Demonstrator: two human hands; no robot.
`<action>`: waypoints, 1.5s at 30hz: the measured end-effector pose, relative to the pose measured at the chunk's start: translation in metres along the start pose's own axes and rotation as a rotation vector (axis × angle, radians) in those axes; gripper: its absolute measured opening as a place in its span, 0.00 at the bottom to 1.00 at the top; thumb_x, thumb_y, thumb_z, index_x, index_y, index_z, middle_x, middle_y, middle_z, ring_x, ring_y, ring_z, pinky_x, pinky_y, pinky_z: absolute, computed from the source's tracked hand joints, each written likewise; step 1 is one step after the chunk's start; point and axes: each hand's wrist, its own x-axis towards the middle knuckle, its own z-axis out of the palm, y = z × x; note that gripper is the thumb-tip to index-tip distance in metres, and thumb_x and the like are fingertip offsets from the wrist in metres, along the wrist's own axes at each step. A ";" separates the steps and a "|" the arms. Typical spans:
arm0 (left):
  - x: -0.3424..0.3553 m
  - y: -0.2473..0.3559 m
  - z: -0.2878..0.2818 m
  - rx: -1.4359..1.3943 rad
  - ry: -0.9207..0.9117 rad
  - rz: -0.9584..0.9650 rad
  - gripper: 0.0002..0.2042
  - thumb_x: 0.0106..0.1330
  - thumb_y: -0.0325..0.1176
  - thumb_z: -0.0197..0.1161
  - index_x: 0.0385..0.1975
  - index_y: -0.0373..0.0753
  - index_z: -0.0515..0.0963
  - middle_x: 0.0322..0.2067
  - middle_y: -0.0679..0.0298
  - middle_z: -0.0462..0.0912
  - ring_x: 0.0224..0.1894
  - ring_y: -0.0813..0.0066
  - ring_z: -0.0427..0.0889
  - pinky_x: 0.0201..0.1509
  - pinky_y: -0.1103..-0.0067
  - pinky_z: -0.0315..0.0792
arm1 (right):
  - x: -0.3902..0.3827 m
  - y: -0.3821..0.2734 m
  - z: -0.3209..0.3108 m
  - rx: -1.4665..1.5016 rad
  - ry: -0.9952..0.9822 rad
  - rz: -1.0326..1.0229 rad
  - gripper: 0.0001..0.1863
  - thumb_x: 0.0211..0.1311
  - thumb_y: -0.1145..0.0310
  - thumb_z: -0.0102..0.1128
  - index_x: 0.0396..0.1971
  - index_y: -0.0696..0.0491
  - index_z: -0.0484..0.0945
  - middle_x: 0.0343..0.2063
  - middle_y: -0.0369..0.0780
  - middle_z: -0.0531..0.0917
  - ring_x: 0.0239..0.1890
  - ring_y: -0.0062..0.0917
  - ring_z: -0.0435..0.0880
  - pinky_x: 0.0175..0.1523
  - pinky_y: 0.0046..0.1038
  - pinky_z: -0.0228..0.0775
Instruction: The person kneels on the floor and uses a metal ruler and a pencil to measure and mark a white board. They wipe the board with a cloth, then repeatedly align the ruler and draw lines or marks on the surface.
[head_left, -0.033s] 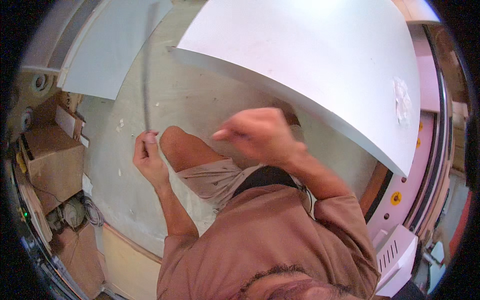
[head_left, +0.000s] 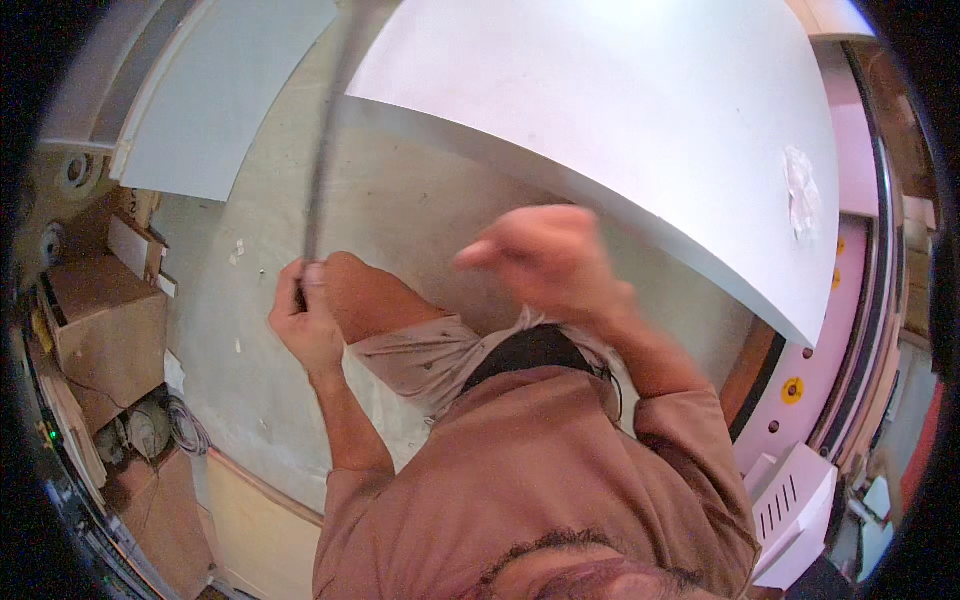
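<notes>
My left hand (head_left: 308, 325) is closed around the lower end of a long, thin, dark grey strip (head_left: 322, 165). The strip rises almost straight from my fingers past the top of the view and is blurred; its exact kind I cannot make out. My right hand (head_left: 545, 260) is curled, thumb side toward the left, above my lap and near the edge of a large white panel (head_left: 610, 110). Motion smears it, and whatever its fingers may hold is hidden.
Another pale panel (head_left: 215, 100) lies at the upper left. Cardboard boxes (head_left: 110, 330) and a coiled grey cable (head_left: 187, 425) sit on the left. Crumpled clear plastic (head_left: 800, 195) rests on the white panel. A pink machine bed (head_left: 795, 390) stands at right. White scraps (head_left: 238, 250) dot the floor.
The strip's upper part has swung to the right and looks thicker. My right hand has shifted slightly right, and my left hand has moved only a little.
</notes>
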 end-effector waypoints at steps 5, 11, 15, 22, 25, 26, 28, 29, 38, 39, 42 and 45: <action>-0.027 0.051 0.039 0.312 -0.399 0.393 0.15 0.61 0.41 0.76 0.38 0.35 0.84 0.26 0.60 0.85 0.24 0.70 0.82 0.31 0.75 0.76 | -0.060 0.012 -0.109 -0.512 0.423 0.180 0.23 0.54 0.78 0.73 0.52 0.50 0.85 0.49 0.42 0.83 0.52 0.32 0.83 0.52 0.33 0.78; -0.054 0.068 0.092 0.322 -0.594 0.409 0.18 0.60 0.46 0.76 0.36 0.36 0.85 0.26 0.60 0.86 0.21 0.67 0.83 0.25 0.73 0.74 | -0.089 0.057 -0.170 -0.393 0.259 0.231 0.23 0.60 0.74 0.70 0.58 0.48 0.83 0.58 0.40 0.81 0.57 0.33 0.81 0.59 0.34 0.76; -0.061 0.071 0.102 0.326 -0.572 0.521 0.18 0.59 0.46 0.77 0.35 0.37 0.85 0.24 0.60 0.84 0.20 0.66 0.82 0.24 0.73 0.73 | -0.100 0.090 -0.189 -0.377 0.090 0.164 0.21 0.60 0.73 0.69 0.55 0.50 0.85 0.56 0.40 0.82 0.56 0.31 0.81 0.56 0.32 0.78; -0.066 0.082 0.103 0.359 -0.614 0.542 0.17 0.57 0.45 0.78 0.32 0.38 0.84 0.19 0.62 0.79 0.18 0.66 0.79 0.22 0.73 0.71 | -0.105 0.098 -0.207 -0.353 -0.035 0.072 0.17 0.58 0.77 0.68 0.49 0.53 0.87 0.49 0.40 0.83 0.49 0.30 0.83 0.51 0.29 0.80; -0.059 0.078 0.111 0.368 -0.582 0.581 0.17 0.57 0.45 0.79 0.32 0.38 0.83 0.18 0.62 0.79 0.18 0.67 0.78 0.21 0.73 0.70 | -0.101 0.105 -0.211 -0.383 -0.021 0.027 0.17 0.58 0.80 0.67 0.49 0.53 0.87 0.47 0.40 0.83 0.45 0.28 0.84 0.48 0.28 0.81; -0.056 0.077 0.114 0.380 -0.571 0.587 0.17 0.57 0.44 0.79 0.32 0.37 0.83 0.18 0.62 0.79 0.17 0.67 0.78 0.21 0.73 0.69 | -0.099 0.108 -0.211 -0.383 0.012 0.068 0.18 0.58 0.81 0.66 0.49 0.53 0.87 0.47 0.40 0.83 0.44 0.28 0.85 0.48 0.28 0.81; -0.051 0.075 0.117 0.372 -0.581 0.563 0.17 0.57 0.44 0.79 0.32 0.37 0.84 0.18 0.62 0.78 0.17 0.68 0.77 0.21 0.74 0.69 | -0.095 0.113 -0.211 -0.388 0.036 0.123 0.18 0.59 0.83 0.65 0.49 0.53 0.87 0.47 0.41 0.82 0.42 0.27 0.85 0.48 0.27 0.82; -0.048 0.075 0.117 0.418 -0.590 0.493 0.17 0.56 0.44 0.79 0.32 0.37 0.84 0.17 0.62 0.78 0.16 0.68 0.77 0.21 0.74 0.69 | -0.093 0.114 -0.210 -0.387 0.038 0.043 0.18 0.59 0.83 0.65 0.48 0.53 0.88 0.47 0.41 0.82 0.41 0.26 0.85 0.48 0.27 0.82; -0.025 0.073 0.116 0.544 -0.552 0.456 0.16 0.54 0.43 0.80 0.30 0.37 0.85 0.21 0.60 0.83 0.20 0.66 0.80 0.27 0.73 0.73 | -0.063 0.116 -0.202 -0.405 0.048 -0.001 0.18 0.60 0.82 0.65 0.49 0.52 0.87 0.48 0.40 0.82 0.43 0.28 0.87 0.49 0.26 0.82; -0.022 0.073 0.114 0.490 -0.550 0.535 0.16 0.54 0.43 0.80 0.30 0.37 0.85 0.21 0.60 0.83 0.20 0.66 0.80 0.27 0.73 0.73 | -0.060 0.119 -0.202 -0.402 0.065 0.097 0.17 0.60 0.82 0.65 0.49 0.53 0.87 0.48 0.40 0.83 0.43 0.28 0.87 0.49 0.27 0.82; -0.017 0.071 0.110 0.499 -0.576 0.561 0.16 0.54 0.43 0.80 0.30 0.37 0.86 0.21 0.59 0.83 0.20 0.66 0.80 0.27 0.73 0.73 | -0.060 0.124 -0.202 -0.397 -0.028 -0.138 0.17 0.60 0.81 0.65 0.49 0.53 0.87 0.48 0.40 0.83 0.44 0.28 0.87 0.49 0.26 0.81; -0.013 0.068 0.106 0.472 -0.552 0.633 0.16 0.55 0.44 0.80 0.31 0.37 0.86 0.22 0.58 0.84 0.22 0.67 0.82 0.27 0.73 0.74 | -0.055 0.130 -0.201 -0.378 -0.036 -0.004 0.17 0.60 0.81 0.65 0.49 0.54 0.87 0.48 0.40 0.83 0.45 0.28 0.86 0.50 0.27 0.81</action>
